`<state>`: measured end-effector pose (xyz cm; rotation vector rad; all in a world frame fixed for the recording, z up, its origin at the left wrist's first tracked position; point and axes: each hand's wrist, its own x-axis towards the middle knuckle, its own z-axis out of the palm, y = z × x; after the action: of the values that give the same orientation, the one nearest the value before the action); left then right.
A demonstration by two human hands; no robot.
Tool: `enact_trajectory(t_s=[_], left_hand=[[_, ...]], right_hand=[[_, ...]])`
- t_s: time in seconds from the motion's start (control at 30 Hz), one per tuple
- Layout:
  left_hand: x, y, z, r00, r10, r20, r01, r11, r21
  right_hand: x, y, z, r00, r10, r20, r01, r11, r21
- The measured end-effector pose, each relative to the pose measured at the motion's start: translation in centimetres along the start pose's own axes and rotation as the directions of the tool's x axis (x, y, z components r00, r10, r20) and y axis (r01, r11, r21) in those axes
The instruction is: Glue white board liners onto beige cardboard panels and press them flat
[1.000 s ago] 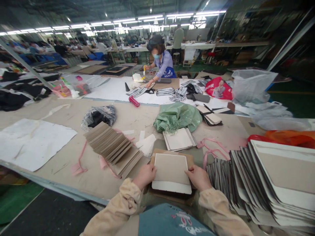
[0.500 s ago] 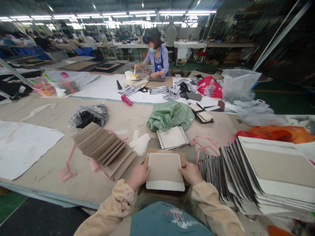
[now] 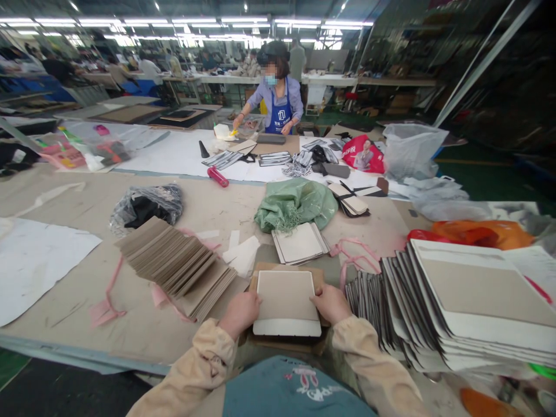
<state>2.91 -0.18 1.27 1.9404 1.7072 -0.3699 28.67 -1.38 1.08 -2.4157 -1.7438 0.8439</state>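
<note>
Between my hands lies a flat panel, a beige board with a white border and a wider white strip along its near edge. My left hand pinches its left edge, fingers closed. On the right edge my right hand has the same kind of closed grip. Under the panel, a brown board shows around the far side. Left of my left hand, a fanned stack of brown-grey boards leans over. To the right of my right hand stand stacked white-and-beige panels with dark undersides.
Beyond my hands lie a small pile of white-edged pieces and a green sack. Pink strips and a plastic-wrapped black bundle are on the left. Across the table, a co-worker in a blue apron stands by striped pieces.
My view has shifted slightly, while both hands keep the panel in nearly the same place. Across the table, the co-worker stands more upright and has lowered the yellow-handled tool toward the white container.
</note>
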Motion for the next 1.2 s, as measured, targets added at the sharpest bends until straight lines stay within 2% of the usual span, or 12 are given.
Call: enact_trajectory(t_s=[0.73,1.2], left_hand=[[-0.1,0.0,-0.1,1.000,0.014,-0.008,-0.014,1.000,-0.002],[0.4,-0.3,-0.1,0.997,0.069,-0.026,-0.069,0.997,0.018]], right_hand=[[0.3,-0.8,-0.9,0.994,-0.065,0.087,0.080,0.981,-0.175],[-0.6,-1.4,-1.7,0.998,-0.058,0.025,0.062,0.966,-0.251]])
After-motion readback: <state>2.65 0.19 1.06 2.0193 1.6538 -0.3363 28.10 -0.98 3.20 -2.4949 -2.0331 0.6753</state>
